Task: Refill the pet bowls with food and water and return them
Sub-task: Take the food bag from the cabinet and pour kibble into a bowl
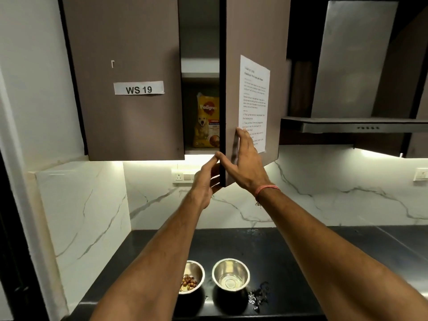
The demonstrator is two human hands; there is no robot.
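Note:
Two steel pet bowls stand on the black counter. The left bowl [192,278] holds brown kibble and is partly hidden by my left forearm. The right bowl [231,275] has clear water in it. A yellow Pedigree food bag [206,121] stands upright inside the wall cabinet, seen through the gap. The cabinet's right door [254,42] is partly ajar. My left hand [207,179] grips that door's lower corner from the inner side. My right hand [245,162] lies flat on the door's front, fingers spread.
The left cabinet door [125,112] is closed and carries a "WS 19" label. A printed sheet [254,98] is taped to the right door. A steel range hood [354,126] hangs at the right. Spilled water drops [258,295] lie beside the water bowl.

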